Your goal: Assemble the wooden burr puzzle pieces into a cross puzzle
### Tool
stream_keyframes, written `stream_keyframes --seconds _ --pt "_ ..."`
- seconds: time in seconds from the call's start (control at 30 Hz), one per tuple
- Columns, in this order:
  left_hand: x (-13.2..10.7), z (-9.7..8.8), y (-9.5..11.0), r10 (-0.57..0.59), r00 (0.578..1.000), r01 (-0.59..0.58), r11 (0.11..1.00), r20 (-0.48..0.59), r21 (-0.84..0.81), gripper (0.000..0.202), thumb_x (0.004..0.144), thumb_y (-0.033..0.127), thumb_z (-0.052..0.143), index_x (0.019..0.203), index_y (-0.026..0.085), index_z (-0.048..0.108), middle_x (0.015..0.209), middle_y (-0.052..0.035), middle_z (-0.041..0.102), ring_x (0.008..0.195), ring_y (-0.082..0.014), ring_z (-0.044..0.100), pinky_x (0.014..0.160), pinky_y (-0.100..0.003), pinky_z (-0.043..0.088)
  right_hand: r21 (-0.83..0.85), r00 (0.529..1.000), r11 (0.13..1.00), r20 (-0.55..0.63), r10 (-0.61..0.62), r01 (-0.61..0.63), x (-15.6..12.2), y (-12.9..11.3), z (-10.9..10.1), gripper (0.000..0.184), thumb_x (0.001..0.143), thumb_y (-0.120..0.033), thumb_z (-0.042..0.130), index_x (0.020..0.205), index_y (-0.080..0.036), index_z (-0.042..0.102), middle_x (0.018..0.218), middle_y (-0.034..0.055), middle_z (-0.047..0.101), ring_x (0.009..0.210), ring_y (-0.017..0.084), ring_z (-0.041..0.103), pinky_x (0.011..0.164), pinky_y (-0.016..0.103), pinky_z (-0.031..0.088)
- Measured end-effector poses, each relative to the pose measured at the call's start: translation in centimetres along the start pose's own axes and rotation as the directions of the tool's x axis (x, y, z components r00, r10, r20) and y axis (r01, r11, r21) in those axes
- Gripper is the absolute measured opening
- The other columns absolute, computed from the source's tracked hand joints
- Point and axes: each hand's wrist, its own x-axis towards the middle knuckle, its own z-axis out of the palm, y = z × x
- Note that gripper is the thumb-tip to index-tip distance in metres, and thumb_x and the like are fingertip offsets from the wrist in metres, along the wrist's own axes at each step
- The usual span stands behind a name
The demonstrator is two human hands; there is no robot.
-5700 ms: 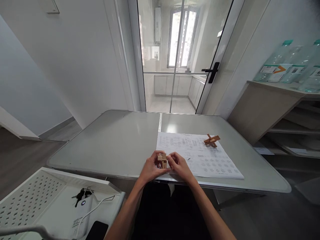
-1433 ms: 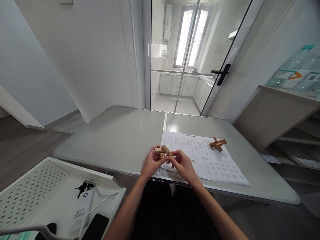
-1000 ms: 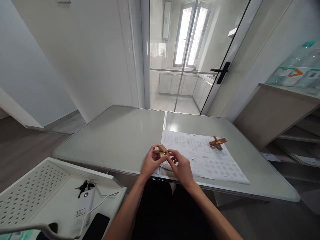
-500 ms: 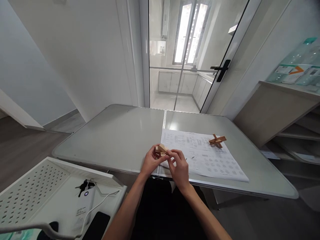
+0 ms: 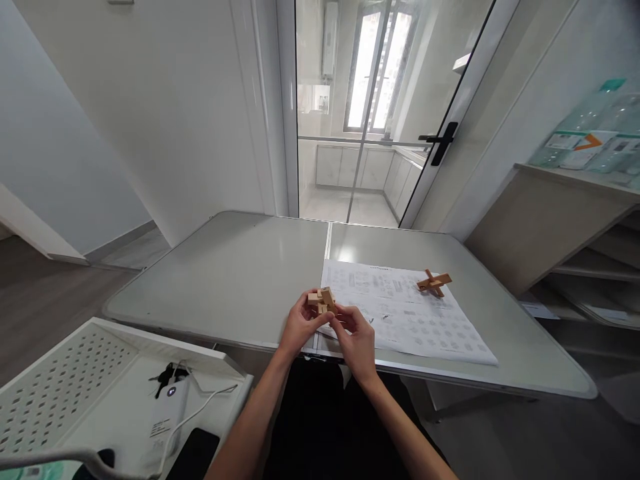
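Note:
A small puzzle of interlocking light wooden blocks (image 5: 321,300) is held up over the table's near edge, between both hands. My left hand (image 5: 299,325) wraps its fingers round the left and underside of it. My right hand (image 5: 356,337) pinches it from the right, thumb and fingertips at its lower right corner. Fingers hide part of the blocks. Beyond my right hand, a printed paper sheet (image 5: 425,327) lies flat with rows of small diagrams. On its far right part rests a darker wooden puzzle piece group (image 5: 434,283), crossed together.
The pale folding table (image 5: 240,267) has a centre seam. At lower left stands a white cart (image 5: 125,413) holding a power bank (image 5: 169,407), keys (image 5: 165,380), a cable and a black phone (image 5: 195,457). Large bottles (image 5: 585,137) stand on a shelf at right, near a glass door (image 5: 360,100).
The light wooden blocks have turned in my hands, with the top block now more upright. My right hand's fingers have shifted lower, toward the puzzle's lower right.

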Motion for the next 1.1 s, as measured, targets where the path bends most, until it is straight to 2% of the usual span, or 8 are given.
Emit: stream_keyframes --seconds 0.2,0.43,0.8,0.93,1.1 --pt "0.0 0.0 0.1 -0.023 1.0 0.023 1.0 0.004 -0.021 0.072 0.07 0.037 0.093 0.132 0.021 0.059 0.123 -0.0094 0.073 0.108 -0.0222 0.069 0.098 -0.033 0.053 0.02 1.0 1.0 -0.004 0.02 -0.02 -0.2 0.2 0.3 0.034 0.092 -0.054 0.07 0.106 -0.023 0.065 0.118 0.011 0.077 0.1 0.028 0.077 0.092 0.046 0.062" --pt "0.0 0.0 0.0 0.005 1.0 -0.003 0.997 0.023 -0.078 0.073 0.069 0.039 0.093 0.131 0.021 0.06 0.122 -0.0096 0.072 0.109 -0.0228 0.068 0.097 -0.032 0.053 0.048 1.0 0.999 -0.015 0.015 -0.015 -0.3 0.7 0.5 0.03 0.091 -0.048 0.074 0.107 -0.024 0.065 0.114 0.0086 0.078 0.099 0.026 0.078 0.093 0.044 0.062" --pt "0.0 -0.2 -0.3 0.009 1.0 -0.01 0.999 0.021 0.038 0.077 0.066 0.041 0.094 0.132 0.023 0.061 0.122 -0.0097 0.071 0.109 -0.0238 0.067 0.093 -0.031 0.052 -0.086 0.999 0.996 -0.042 0.002 -0.005 -0.9 1.3 0.8 0.035 0.093 -0.056 0.067 0.106 -0.025 0.059 0.107 0.011 0.079 0.093 0.029 0.079 0.086 0.045 0.063" --pt "0.0 -0.2 -0.2 -0.008 0.999 0.006 0.999 0.04 0.048 0.074 0.067 0.044 0.093 0.131 0.022 0.061 0.122 -0.0093 0.071 0.111 -0.0244 0.067 0.093 -0.031 0.051 -0.13 0.997 0.991 -0.073 -0.026 0.017 -1.1 1.4 1.0 0.033 0.094 -0.055 0.067 0.105 -0.024 0.058 0.099 0.0084 0.08 0.088 0.028 0.08 0.081 0.041 0.063" --pt "0.0 0.0 0.2 -0.018 0.998 0.014 0.998 0.062 0.053 0.076 0.067 0.04 0.093 0.133 0.022 0.058 0.12 -0.0093 0.071 0.109 -0.0239 0.066 0.091 -0.032 0.051 -0.097 0.993 0.995 -0.115 -0.04 0.029 -1.1 1.4 1.1 0.031 0.093 -0.051 0.07 0.099 -0.023 0.059 0.11 0.0083 0.078 0.086 0.025 0.079 0.076 0.037 0.064"
